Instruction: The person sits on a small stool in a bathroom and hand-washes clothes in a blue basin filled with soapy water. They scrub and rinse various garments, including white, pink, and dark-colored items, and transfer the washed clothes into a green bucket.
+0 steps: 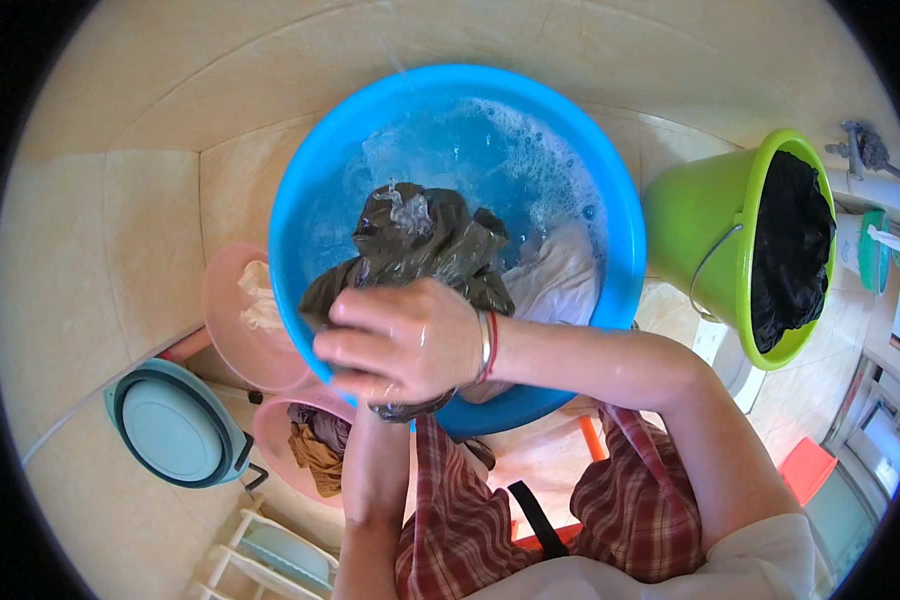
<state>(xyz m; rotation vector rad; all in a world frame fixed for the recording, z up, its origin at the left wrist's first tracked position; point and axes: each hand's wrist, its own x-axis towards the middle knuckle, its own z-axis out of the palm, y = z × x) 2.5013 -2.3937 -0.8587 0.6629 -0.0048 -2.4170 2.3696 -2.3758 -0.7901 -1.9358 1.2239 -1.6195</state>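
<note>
A large blue basin (630,250) holds soapy water in front of me. My right hand (410,335), with a bracelet and a red string at its wrist, curls its fingers round a wet, dark olive garment (425,235). The garment is bunched up and partly out of the water, with a splash over it. My left forearm (372,475) rises from below to the same spot. The left hand's fingers are hidden behind my right hand and the cloth. A pale, whitish garment (560,275) lies half sunk in the basin's right side, beside foam (545,165).
A green bucket (705,225) with black cloth (792,250) stands at the right. To the left are a pink basin (232,330) with white cloth, another pink basin (275,440) with brown and purple clothes, and a teal folding basin (173,425). A tiled wall rises behind.
</note>
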